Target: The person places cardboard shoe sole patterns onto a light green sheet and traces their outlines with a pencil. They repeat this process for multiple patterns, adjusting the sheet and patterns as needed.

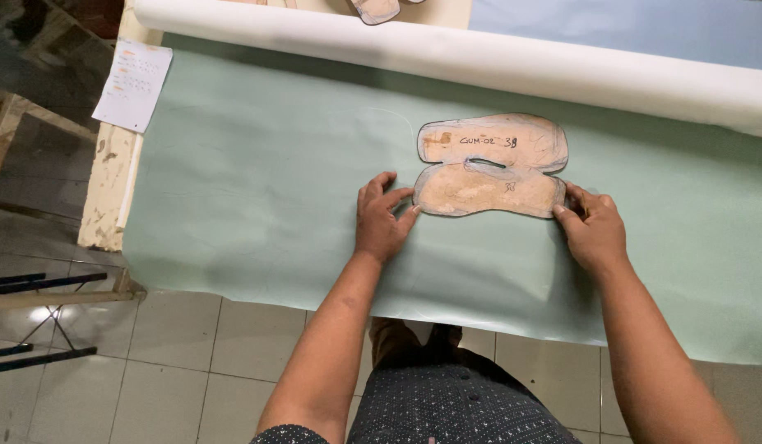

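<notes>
My left hand [381, 220] lies flat on the pale green sheet [257, 181], its fingers [395, 199] loosely spread and pointing toward the cardboard pattern [489, 166]. My thumb tip and forefinger tip touch the lower left edge of that pattern; nothing is pinched there, the fingers just press against its rim and the sheet beneath.

My right hand [593, 228] sits at the opposite end. Its fingers are drawn close together and curled, with the tips bearing on the pattern's lower right corner. Whether something thin is held between them I cannot tell.

The pattern lies flat between my two sets of fingers, a tan, worn shape of two rounded lobes joined at the sides, with a narrow slit in the middle and a dark traced outline around it. It rests on the green sheet, which covers the desk [108, 177] and hangs over the near edge toward me.

Beyond my fingertips, well past the pattern, runs a white roll [479, 57] across the sheet. Far off to the left of my left fingers a small paper note [134, 82] rests on the desk's bare edge.
</notes>
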The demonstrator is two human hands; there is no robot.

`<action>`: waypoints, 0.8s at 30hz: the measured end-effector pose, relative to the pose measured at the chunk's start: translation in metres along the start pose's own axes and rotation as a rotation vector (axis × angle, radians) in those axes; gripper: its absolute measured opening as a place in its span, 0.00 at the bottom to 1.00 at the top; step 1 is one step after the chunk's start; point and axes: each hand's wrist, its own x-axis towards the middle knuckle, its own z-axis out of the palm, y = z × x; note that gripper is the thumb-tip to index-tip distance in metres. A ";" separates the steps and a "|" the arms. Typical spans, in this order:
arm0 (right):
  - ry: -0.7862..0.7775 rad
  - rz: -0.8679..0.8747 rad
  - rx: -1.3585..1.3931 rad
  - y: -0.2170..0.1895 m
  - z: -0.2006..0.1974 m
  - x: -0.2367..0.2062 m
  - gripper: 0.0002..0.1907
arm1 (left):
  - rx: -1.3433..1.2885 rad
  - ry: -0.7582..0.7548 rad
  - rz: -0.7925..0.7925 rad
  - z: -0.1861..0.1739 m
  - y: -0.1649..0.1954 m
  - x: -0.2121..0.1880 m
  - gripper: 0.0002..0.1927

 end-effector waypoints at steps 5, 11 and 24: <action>0.000 -0.003 -0.003 -0.002 -0.001 -0.002 0.26 | 0.011 -0.009 0.004 0.000 -0.002 -0.001 0.17; 0.016 -0.011 0.019 -0.003 0.001 -0.005 0.26 | 0.028 -0.018 -0.017 0.001 -0.001 0.000 0.17; 0.033 -0.003 0.073 -0.006 0.002 -0.008 0.22 | 0.022 -0.016 -0.054 0.001 -0.003 0.001 0.15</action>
